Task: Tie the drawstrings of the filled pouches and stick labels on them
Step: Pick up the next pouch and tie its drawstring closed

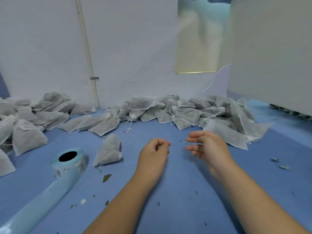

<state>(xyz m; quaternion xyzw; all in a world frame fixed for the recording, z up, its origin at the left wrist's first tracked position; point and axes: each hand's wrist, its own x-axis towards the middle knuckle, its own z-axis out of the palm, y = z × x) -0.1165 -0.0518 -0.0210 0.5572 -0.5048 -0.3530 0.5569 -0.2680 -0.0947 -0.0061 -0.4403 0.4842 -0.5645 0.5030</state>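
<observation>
Pouch grey-white, plump, string trailing; left hand curled, empty; right hand fingers loosely spread

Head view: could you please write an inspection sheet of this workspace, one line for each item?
surface: blue table, lightly littered.
job's things: single pouch beside label roll, its strip trailing toward the near left; left pile and rear pile of pouches.
clutter: leaf crumbs scattered on the table.
grips: left hand curled, nothing visible inside; right hand open, blurred.
cables: nothing seen.
surroundings: white wall with a pipe.
</observation>
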